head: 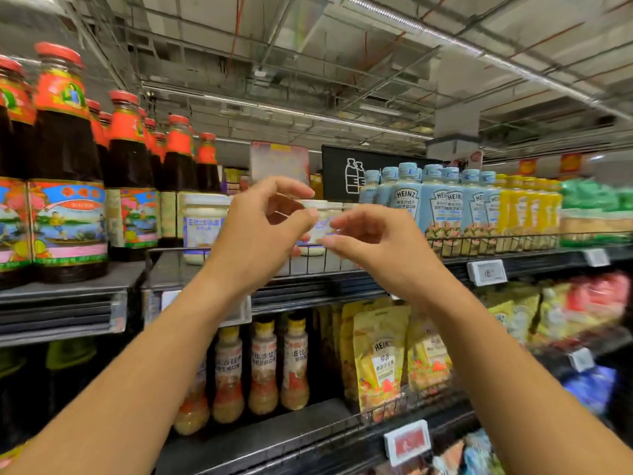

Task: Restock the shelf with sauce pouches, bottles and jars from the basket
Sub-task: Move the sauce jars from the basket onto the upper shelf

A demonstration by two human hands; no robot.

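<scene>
A small white jar [318, 223] with a white lid stands on the top shelf [308, 286] behind the wire rail. Both my hands are raised in front of it. My left hand [260, 231] is at the jar's left side with curved fingers, the thumb tip against the jar. My right hand [370, 241] is at its right side, loosely curled, fingertips at the jar's lower edge. Neither hand closes round it. A larger white jar [202, 224] stands to the left. The basket is out of view.
Tall dark sauce bottles [68, 159] with red caps fill the left shelf. Pale blue Heinz bottles [442, 200] and yellow bottles [527, 204] stand to the right. On the shelf below are dressing bottles [263, 368] and yellow Heinz pouches [380, 358]. Price tags [486, 272] hang on the shelf edges.
</scene>
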